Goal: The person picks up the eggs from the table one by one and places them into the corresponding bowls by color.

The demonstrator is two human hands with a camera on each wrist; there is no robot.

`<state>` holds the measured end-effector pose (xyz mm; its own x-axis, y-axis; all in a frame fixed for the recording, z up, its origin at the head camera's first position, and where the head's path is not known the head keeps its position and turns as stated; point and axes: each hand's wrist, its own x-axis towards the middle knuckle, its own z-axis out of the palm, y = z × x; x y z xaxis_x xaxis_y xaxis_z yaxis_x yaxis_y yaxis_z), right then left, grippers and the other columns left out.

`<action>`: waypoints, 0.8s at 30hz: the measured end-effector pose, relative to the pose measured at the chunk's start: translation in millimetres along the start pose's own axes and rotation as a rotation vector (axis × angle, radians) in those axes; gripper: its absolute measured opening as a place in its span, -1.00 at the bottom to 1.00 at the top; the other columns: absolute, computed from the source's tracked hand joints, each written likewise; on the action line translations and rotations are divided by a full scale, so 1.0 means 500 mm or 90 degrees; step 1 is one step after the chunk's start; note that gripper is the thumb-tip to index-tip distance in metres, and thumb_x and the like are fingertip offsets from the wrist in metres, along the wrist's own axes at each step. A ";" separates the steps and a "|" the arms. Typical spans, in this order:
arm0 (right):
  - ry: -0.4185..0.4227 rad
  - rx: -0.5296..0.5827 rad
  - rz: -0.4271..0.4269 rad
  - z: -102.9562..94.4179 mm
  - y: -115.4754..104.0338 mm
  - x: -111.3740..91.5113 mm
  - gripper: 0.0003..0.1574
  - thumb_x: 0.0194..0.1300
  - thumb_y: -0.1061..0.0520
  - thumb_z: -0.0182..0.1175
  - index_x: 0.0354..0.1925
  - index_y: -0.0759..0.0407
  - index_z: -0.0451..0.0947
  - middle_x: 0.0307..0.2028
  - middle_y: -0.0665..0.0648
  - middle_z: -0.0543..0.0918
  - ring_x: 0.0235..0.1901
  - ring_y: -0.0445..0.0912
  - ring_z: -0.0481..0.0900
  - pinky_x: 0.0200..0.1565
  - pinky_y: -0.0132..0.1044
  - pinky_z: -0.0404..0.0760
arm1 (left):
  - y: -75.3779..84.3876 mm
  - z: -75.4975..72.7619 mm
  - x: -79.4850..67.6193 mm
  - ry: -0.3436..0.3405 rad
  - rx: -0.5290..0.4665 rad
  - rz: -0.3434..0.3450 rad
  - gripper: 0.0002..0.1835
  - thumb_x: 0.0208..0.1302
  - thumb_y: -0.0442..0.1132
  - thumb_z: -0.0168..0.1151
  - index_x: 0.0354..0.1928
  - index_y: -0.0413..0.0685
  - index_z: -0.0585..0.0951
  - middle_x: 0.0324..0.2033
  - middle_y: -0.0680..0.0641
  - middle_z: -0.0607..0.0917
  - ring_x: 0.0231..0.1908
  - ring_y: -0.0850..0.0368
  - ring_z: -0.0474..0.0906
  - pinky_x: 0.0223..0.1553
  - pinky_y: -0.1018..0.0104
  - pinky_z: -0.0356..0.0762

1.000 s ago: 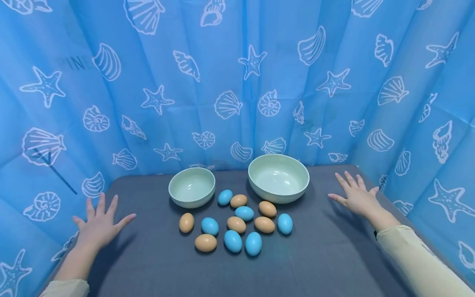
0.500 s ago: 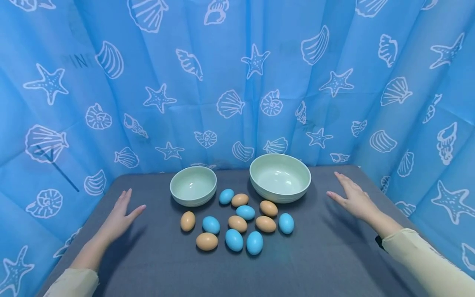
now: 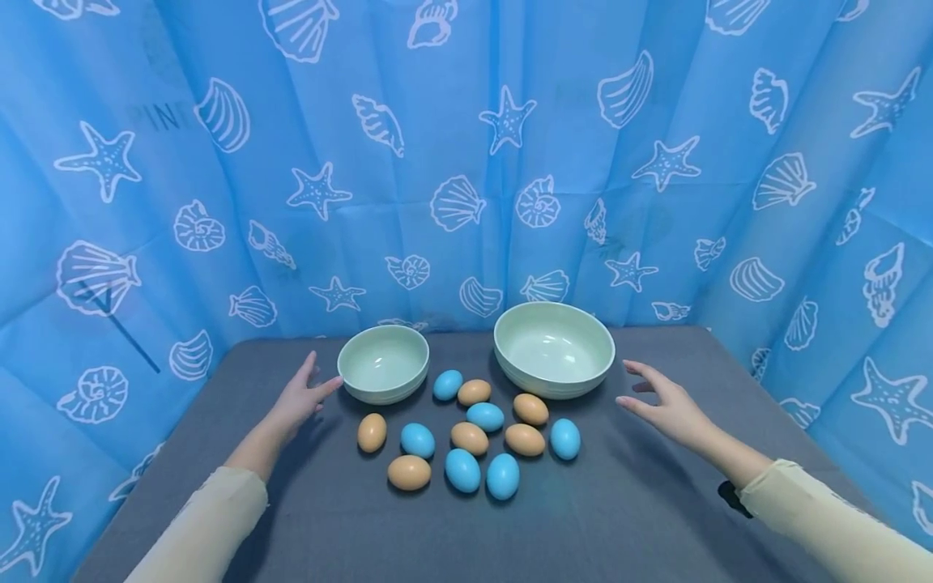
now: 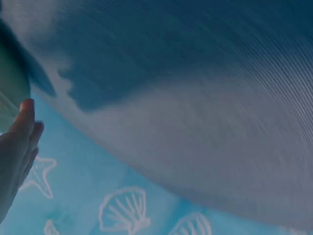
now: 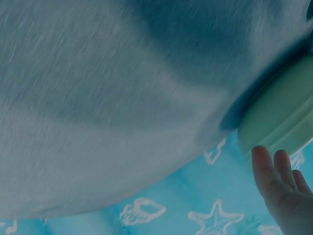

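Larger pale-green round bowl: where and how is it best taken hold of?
Pinch the larger pale-green round bowl at its right rim, probably coming from the right. It stands upright with that rim exposed; the right grip is nearest, while a brown oval egg lies by the near-left wall.

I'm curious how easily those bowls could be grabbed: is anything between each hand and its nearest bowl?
Nothing visible stands between the left hand and the smaller bowl, or the right hand and the larger bowl; the eggs lie outside both gaps.
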<state>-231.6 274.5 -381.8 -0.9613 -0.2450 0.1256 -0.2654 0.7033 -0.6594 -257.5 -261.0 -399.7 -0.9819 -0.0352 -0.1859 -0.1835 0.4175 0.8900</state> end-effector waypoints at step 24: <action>-0.174 0.194 -0.059 0.096 -0.017 -0.005 -0.10 0.23 0.20 0.35 0.34 0.55 0.13 0.29 0.61 0.20 0.17 0.48 0.32 -0.06 -0.17 0.63 | 0.005 0.061 0.049 0.027 -0.006 0.013 -0.11 0.45 -0.24 0.10 0.52 -0.18 -0.28 0.49 -0.21 -0.36 0.46 -0.20 -0.44 0.42 -0.12 -0.29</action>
<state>-223.4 237.5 -412.0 -0.8686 -0.4951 0.0211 -0.2775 0.4505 -0.8486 -280.8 -232.9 -414.7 -0.9865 -0.0650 -0.1502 -0.1636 0.4104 0.8971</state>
